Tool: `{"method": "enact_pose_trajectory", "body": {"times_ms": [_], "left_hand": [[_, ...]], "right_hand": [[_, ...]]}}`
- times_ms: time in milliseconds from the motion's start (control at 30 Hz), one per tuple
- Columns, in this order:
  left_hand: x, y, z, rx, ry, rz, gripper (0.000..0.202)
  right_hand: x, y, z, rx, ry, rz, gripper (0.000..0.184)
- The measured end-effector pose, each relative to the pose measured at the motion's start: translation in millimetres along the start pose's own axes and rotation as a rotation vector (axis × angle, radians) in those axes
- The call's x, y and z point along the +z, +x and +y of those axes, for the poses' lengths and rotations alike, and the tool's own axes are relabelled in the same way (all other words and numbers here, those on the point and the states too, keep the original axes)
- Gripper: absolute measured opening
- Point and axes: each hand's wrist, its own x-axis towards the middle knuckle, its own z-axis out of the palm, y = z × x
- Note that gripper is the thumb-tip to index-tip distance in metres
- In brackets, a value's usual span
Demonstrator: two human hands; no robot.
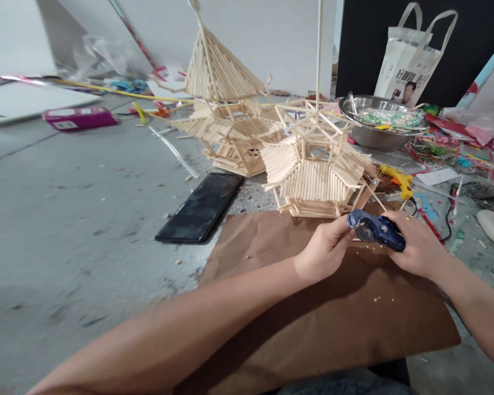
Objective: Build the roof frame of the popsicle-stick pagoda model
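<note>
1. Fingers [341,229] of the left hand [323,251] are bunched at the nose of a dark blue plastic hand tool [376,229]. Whether anything is pinched there cannot be told. The tool's body is wrapped tight by the right hand [417,248].
2. Both are held low over a brown kraft paper sheet [333,318], probably laid down to catch scraps; pale crumbs are seen on it.
3. A tall wooden-stick pagoda tower [226,109] is parked well behind.
4. A smaller stick-built roof section [313,178] is set at the paper's far edge, just beyond the tool, likely for easy reach.
5. A flat black phone [201,207] is left beside the paper.
6. A yellow glue gun [399,181] is laid to the right.
</note>
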Motion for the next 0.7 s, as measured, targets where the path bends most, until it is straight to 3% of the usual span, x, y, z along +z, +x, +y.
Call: {"method": "enact_pose_trajectory", "body": {"times_ms": [700], "left_hand": [[0.9,-1.5,-4.7,0.015,-0.056,0.001,0.024]], "right_hand": [[0.9,-0.3,1.5,-0.051,-0.064,0.022,0.039]]}}
